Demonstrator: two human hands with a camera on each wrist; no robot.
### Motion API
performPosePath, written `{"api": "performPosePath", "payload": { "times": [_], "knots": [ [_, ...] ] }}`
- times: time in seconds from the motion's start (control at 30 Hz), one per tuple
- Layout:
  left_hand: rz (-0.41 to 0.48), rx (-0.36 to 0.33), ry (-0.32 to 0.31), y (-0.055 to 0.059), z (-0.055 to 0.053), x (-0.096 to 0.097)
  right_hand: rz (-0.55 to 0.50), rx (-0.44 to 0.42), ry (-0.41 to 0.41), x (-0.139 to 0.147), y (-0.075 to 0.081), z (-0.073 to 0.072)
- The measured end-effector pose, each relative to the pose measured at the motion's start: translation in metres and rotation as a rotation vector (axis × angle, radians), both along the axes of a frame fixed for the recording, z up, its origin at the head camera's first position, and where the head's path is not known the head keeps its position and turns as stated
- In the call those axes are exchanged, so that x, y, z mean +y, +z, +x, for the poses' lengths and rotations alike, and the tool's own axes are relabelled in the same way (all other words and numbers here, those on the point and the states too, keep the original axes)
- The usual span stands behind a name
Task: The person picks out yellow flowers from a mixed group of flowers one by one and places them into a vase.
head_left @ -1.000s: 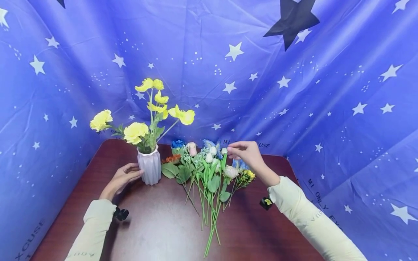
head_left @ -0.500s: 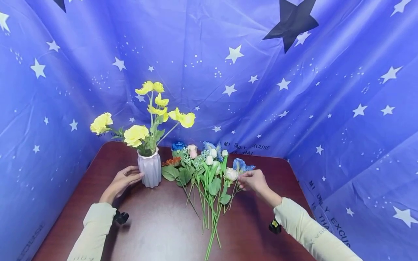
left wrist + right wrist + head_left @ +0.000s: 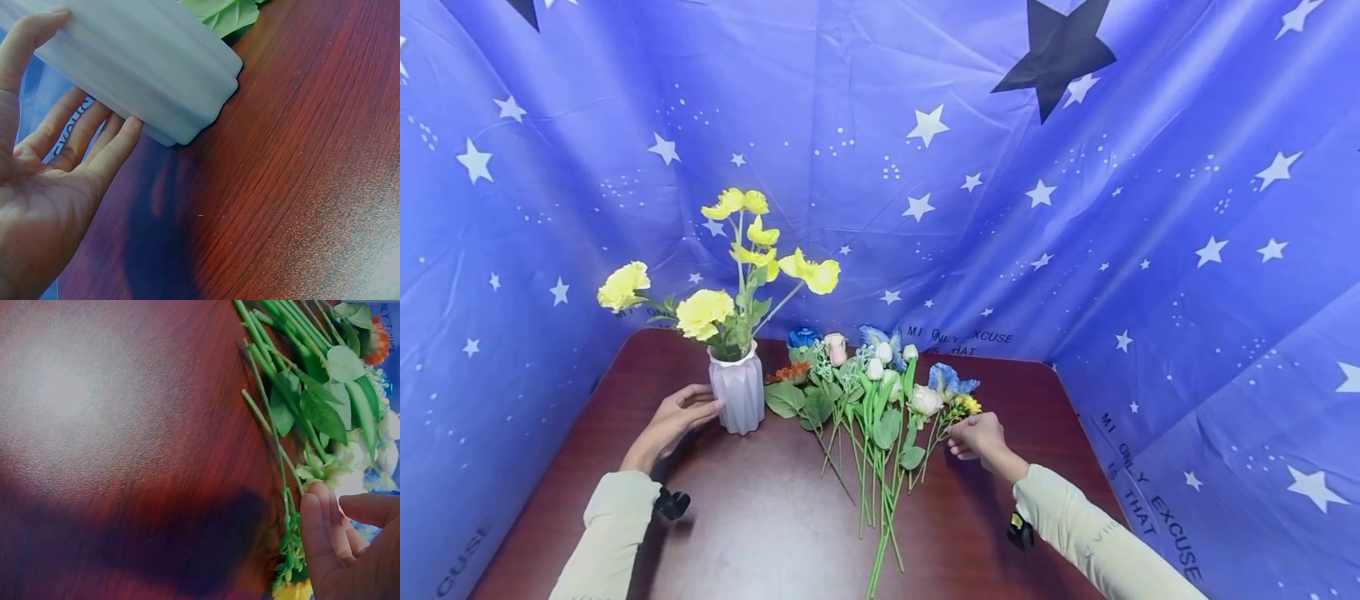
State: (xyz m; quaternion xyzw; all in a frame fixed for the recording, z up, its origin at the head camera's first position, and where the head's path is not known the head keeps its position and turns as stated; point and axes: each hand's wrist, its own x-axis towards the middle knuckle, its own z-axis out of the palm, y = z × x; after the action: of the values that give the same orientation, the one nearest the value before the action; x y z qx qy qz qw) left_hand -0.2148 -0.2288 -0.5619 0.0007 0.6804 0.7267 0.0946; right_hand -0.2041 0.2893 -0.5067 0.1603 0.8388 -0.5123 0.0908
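Observation:
A pale ribbed vase (image 3: 737,396) stands upright at the table's left, with yellow flowers (image 3: 703,313) in it. My left hand (image 3: 676,425) touches its left side; in the left wrist view thumb and fingers lie loosely against the vase wall. My right hand (image 3: 979,437) is low at the right edge of a loose heap of artificial flowers, fingertips beside the stem of a small yellow flower sprig (image 3: 964,406). In the right wrist view a small gap shows between thumb and fingers, and no stem is visible between them.
White tulips (image 3: 875,368), a cream rose (image 3: 927,400), blue flowers (image 3: 952,381), a pink rose (image 3: 835,348) and an orange flower (image 3: 790,372) lie with stems toward me on the brown table (image 3: 760,533). A starry blue cloth (image 3: 850,167) hangs behind and at both sides.
My right hand has come down from the tulip heads, past the yellow sprig's blossoms to its stem. The left hand has stayed at the vase. The camera view has shifted slightly.

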Motion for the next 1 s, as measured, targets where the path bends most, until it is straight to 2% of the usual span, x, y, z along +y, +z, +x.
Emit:
{"api": "performPosePath", "payload": {
  "times": [0.27, 0.47, 0.7, 0.87, 1.0],
  "knots": [
    [0.004, 0.013, -0.002, 0.000, 0.001, -0.001, -0.071, -0.089, -0.025, -0.002, -0.009, -0.006],
    [-0.003, 0.016, 0.002, 0.001, 0.000, -0.002, -0.079, -0.165, -0.027, -0.007, -0.015, -0.009],
    [0.001, 0.019, -0.001, 0.002, 0.000, -0.002, -0.061, -0.197, -0.044, -0.014, -0.018, -0.009],
    [-0.018, -0.004, 0.002, 0.000, 0.003, -0.002, -0.087, -0.234, -0.055, -0.016, -0.020, -0.007],
    [-0.021, -0.010, 0.011, -0.002, 0.000, -0.001, -0.091, -0.239, -0.065, -0.017, -0.018, -0.009]
  ]
}}
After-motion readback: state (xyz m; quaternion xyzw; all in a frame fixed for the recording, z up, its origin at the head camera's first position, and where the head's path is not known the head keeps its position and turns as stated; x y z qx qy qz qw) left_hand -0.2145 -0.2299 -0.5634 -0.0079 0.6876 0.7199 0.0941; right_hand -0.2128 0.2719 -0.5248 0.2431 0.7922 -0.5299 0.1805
